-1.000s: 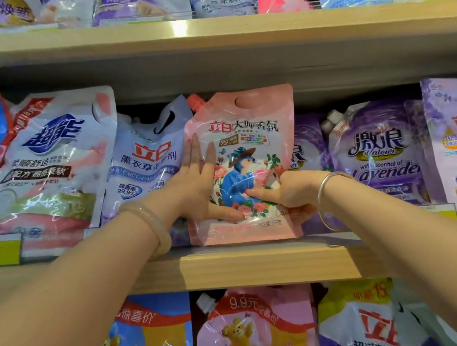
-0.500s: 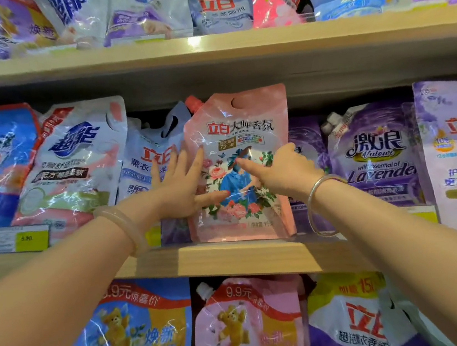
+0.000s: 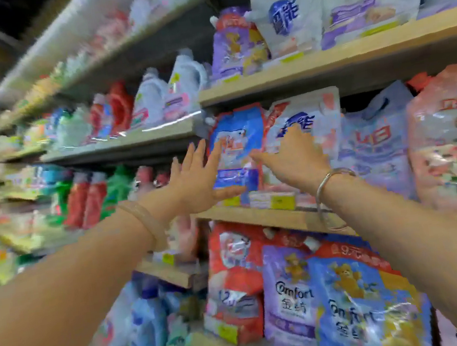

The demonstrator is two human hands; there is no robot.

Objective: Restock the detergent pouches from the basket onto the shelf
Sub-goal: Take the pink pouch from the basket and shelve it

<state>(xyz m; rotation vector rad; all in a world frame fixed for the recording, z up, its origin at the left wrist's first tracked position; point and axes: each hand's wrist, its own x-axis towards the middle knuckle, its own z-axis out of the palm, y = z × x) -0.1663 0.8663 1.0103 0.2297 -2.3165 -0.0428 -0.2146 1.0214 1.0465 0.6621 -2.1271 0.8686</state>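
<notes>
Wooden shelves (image 3: 270, 216) run tilted across the whole frame, rising toward the upper right, and the picture is blurred. On the left half the shelves carry bottles (image 3: 150, 98) in white, red and green. On the right half they carry detergent pouches. At the right edge stands a pink pouch (image 3: 449, 140) with flower print, upright on the middle shelf. Just beside it, toward the centre, is a pale lilac pouch (image 3: 375, 147) with a red logo. Next comes a white pouch (image 3: 322, 120) with pink and blue print, then a blue pouch (image 3: 235, 143) at the end of that row. In the lower right of the frame, purple and blue Comfort pouches (image 3: 351, 299) stand on the shelf below, with a red pouch (image 3: 233, 285) left of them.

Both forearms reach up from the bottom corners toward the centre. The left hand (image 3: 196, 182) is spread flat, fingers (image 3: 197, 155) straight and holding nothing, at the left edge of the blue pouch; whether it touches the pouch cannot be told. The right hand (image 3: 295, 158) lies in front of the white pouch, fingers loosely extended, holding nothing. A pale bangle (image 3: 143, 219) sits on the left wrist, a silver bangle (image 3: 325, 186) on the right. Yellow price tags (image 3: 282, 202) line the shelf edge below the hands.
</notes>
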